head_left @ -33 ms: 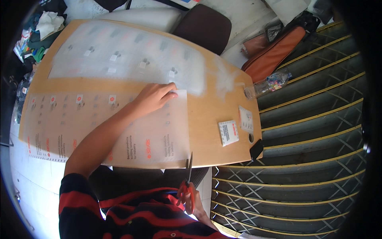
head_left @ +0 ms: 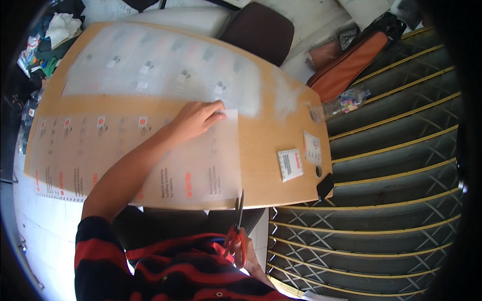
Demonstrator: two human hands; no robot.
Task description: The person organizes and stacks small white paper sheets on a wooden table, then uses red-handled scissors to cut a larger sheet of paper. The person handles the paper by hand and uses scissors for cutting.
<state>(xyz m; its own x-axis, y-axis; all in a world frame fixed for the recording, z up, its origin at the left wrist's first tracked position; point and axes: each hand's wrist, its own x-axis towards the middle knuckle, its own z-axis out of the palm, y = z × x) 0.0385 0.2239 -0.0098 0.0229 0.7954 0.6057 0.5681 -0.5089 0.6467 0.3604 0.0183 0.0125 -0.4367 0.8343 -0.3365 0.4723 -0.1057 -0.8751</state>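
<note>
A translucent printed sheet (head_left: 165, 150) with red and dark markings lies along the near side of the table. My left hand (head_left: 201, 119) is closed at its far right corner, fingers curled in a pinch on the edge. My right hand (head_left: 249, 256) grips red-handled scissors (head_left: 236, 241) below the table's near edge. Their blades point up and stand slightly apart, with the tips beside the sheet's near right corner; whether they touch it I cannot tell. Beyond my left hand, another whitish translucent sheet (head_left: 165, 72) is spread across the far half.
On the right of the wooden table (head_left: 261, 165) lie two small printed packets, one white packet (head_left: 289, 164) nearer, a black phone-like object (head_left: 325, 187) and a clear bottle (head_left: 341, 104). An orange-brown bag (head_left: 346, 67) and a folding metal gate (head_left: 391, 150) stand beyond. A dark chair (head_left: 258, 32) is behind.
The view has shifted very slightly. Both hands, the scissors and the sheets keep nearly the same places.
</note>
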